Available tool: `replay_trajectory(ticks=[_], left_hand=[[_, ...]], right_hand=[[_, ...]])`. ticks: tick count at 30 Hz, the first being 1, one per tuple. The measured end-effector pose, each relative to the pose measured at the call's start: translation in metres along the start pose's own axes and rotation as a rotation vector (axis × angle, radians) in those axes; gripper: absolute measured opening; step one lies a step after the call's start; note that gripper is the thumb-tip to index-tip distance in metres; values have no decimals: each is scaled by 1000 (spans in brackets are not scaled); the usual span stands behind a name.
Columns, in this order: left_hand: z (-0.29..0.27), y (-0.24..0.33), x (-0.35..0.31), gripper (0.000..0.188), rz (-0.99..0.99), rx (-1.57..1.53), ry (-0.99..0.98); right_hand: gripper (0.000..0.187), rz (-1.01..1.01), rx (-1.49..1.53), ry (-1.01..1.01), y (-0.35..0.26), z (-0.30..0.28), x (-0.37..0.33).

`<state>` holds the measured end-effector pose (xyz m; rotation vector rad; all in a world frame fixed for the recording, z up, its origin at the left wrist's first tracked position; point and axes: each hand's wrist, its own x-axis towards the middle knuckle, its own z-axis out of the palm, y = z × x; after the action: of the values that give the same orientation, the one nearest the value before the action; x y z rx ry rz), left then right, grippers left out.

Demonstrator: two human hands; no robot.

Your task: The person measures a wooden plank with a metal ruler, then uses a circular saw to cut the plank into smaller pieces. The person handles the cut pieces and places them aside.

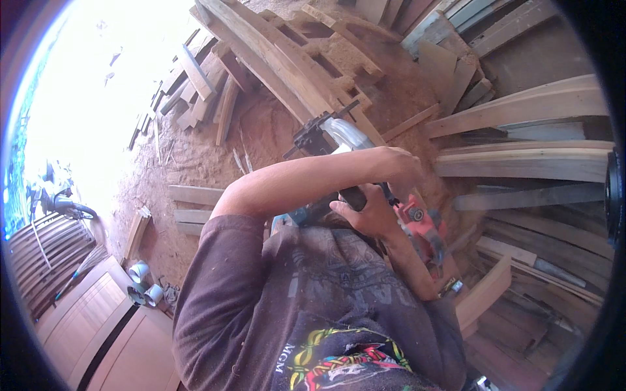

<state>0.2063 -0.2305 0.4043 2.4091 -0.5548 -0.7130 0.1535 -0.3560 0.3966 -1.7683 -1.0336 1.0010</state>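
A power saw (349,135) with a rounded silver guard, black fittings and a black handle is in front of my chest, partly covered by my left arm. My right hand (370,212) is wrapped round the black handle. My left forearm crosses over the saw, and my left hand (399,164) is just beyond the right one, its fingers turned down and hidden. Close to my right forearm sits a red power tool (420,228) with a black knob. Part of a teal tool body (287,219) shows under my left arm. The saw's blade is out of sight.
Long timbers (274,58) run away from the saw over sawdust-covered ground (261,153). Stacked boards (521,163) fill the right side; offcuts (195,85) lie far left. Wooden door panels (98,319), white cups (145,280) and a motorcycle (62,199) are at the left.
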Motion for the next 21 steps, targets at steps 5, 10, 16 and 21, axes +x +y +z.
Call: replay_trajectory(ticks=[5,10,16,21], left_hand=[[-6,-20,-27,33,-61,-108,244],[-5,-51,-58,39,-52,-341,557],[20,-106,-93,47,-186,-444,940],[43,-129,-115,67,-804,-514,986]], right_hand=[[23,0,18,-40,-3,-3,4],[22,30,16,-50,-3,-5,15],[22,90,12,-82,4,-4,14],[28,65,29,-94,0,-3,16]])
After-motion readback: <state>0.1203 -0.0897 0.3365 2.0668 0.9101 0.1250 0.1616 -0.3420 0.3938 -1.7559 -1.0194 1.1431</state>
